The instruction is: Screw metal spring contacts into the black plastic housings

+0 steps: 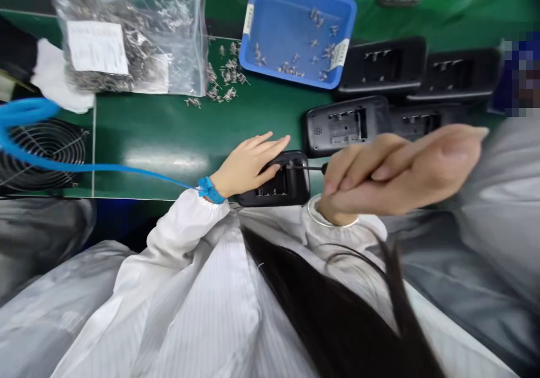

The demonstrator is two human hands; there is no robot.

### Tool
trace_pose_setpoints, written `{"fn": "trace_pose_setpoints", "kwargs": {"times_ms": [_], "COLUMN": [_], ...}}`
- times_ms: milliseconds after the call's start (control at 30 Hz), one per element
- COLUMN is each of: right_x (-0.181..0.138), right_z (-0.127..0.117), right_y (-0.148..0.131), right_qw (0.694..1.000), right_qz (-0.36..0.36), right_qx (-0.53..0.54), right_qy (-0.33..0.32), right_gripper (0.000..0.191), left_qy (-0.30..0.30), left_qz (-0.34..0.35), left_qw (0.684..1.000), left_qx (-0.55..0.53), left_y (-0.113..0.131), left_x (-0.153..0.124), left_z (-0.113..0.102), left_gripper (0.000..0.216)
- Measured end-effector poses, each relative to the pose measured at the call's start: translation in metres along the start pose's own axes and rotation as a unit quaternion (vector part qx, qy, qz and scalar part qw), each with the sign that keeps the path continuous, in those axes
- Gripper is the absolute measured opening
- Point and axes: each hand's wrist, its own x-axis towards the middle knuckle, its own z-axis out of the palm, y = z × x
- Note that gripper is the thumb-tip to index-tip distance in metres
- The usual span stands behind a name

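My left hand [250, 164] lies on a black plastic housing [291, 189] at the near edge of the green table, fingers stretched over its top, holding it down. A blue wrist strap [210, 189] with a blue cord sits on that wrist. My right hand [392, 172] is closed round a thin dark tool [310, 168], its metal tip pointing left into the housing. White sleeves cover both arms.
A blue tray [270, 35] with several small metal parts stands at the back. A clear bag of parts [139, 46] lies back left, loose parts [225, 77] beside it. Several black housings [346, 125] lie right. A fan grille [42, 153] sits left.
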Motion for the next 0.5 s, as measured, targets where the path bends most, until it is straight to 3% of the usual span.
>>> {"fn": "trace_pose_setpoints", "kwargs": {"times_ms": [133, 200, 267, 333, 400, 500], "right_x": [0.023, 0.029, 0.033, 0.036, 0.04, 0.046], "right_z": [0.037, 0.044, 0.046, 0.044, 0.043, 0.044], "right_y": [-0.005, -0.006, -0.006, -0.009, -0.018, -0.038], "right_qw": [0.978, 0.972, 0.975, 0.971, 0.961, 0.939], "right_qz": [-0.002, 0.003, 0.015, 0.025, 0.031, 0.022], "right_qx": [0.13, 0.167, 0.19, 0.211, 0.228, 0.218], "right_qy": [0.163, 0.167, 0.114, 0.107, 0.152, 0.264], "right_gripper": [0.085, 0.083, 0.081, 0.076, 0.066, 0.035], "left_qy": [-0.002, -0.002, -0.002, -0.001, -0.001, -0.005], "left_qz": [-0.001, 0.0, 0.002, 0.002, 0.001, 0.002], "left_qw": [1.0, 1.0, 1.0, 1.0, 1.0, 1.0], "left_qx": [-0.01, -0.01, -0.008, -0.008, -0.009, -0.009], "left_y": [0.003, 0.003, 0.002, 0.001, 0.001, 0.001], "left_x": [-0.001, -0.001, -0.001, 0.0, 0.0, 0.0], "left_z": [-0.002, -0.003, -0.002, -0.002, -0.001, -0.001], "left_gripper": [0.056, 0.056, 0.056, 0.055, 0.055, 0.055]}}
